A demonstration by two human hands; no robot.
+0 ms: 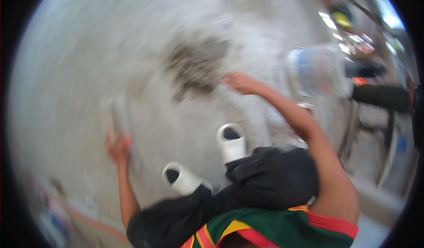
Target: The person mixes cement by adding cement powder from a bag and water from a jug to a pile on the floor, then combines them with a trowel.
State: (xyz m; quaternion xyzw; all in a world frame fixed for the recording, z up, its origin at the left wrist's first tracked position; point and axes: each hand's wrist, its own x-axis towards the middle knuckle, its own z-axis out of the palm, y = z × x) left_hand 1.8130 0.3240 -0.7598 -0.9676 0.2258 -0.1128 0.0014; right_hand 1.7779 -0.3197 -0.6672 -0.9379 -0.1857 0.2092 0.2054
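Note:
My left hand (118, 148) is closed on the pale handle of a long, flat float (122, 115), which lies against the grey floor at the left; motion blurs both. A lumpy heap of wet grey mortar (198, 65) sits on the floor (79, 71) at the upper middle. Beside its right edge is my right hand (240, 83), its fingers curled together. Whatever it may hold is too blurred to tell.
My feet in white slippers (232, 146) are below the mortar. A large clear plastic container (316, 69) stands at the right, with another person's dark-clothed leg (382, 98) behind it. Blurred items lie along a reddish edge (95, 223) at the lower left.

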